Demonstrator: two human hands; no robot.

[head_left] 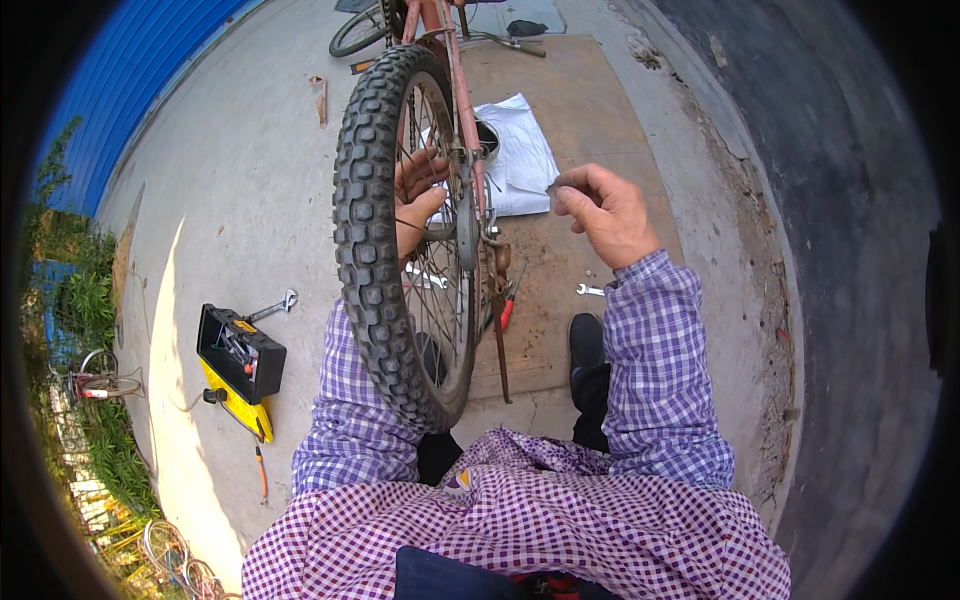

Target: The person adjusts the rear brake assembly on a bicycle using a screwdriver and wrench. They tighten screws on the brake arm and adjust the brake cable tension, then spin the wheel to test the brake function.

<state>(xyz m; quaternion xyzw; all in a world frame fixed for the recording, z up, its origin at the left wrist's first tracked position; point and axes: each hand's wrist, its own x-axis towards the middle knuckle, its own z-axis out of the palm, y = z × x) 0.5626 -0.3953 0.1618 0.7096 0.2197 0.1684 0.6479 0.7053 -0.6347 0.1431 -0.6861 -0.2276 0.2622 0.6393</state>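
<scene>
A pink bicycle frame (464, 95) stands before me, its wheel with a knobby black tyre (364, 210) nearest. On the wheel's left side, partly hidden by tyre and spokes, my left hand (418, 205) has its fingers apart, near the hub; I see nothing held in it. Right of the wheel, in the air, my right hand (605, 210) pinches thumb and forefinger together. A tiny dark thing may be at the fingertips, too small to name. Close to the hub, a rusty kickstand (501, 345) slants down to the cardboard.
A white sheet (528, 165) with a round container (487, 140) lies on cardboard (610, 120). Wrenches (590, 290) and a red-handled tool (508, 312) lie below. At left are a black toolbox (262, 365), an adjustable wrench (273, 306) and a yellow lid (238, 408).
</scene>
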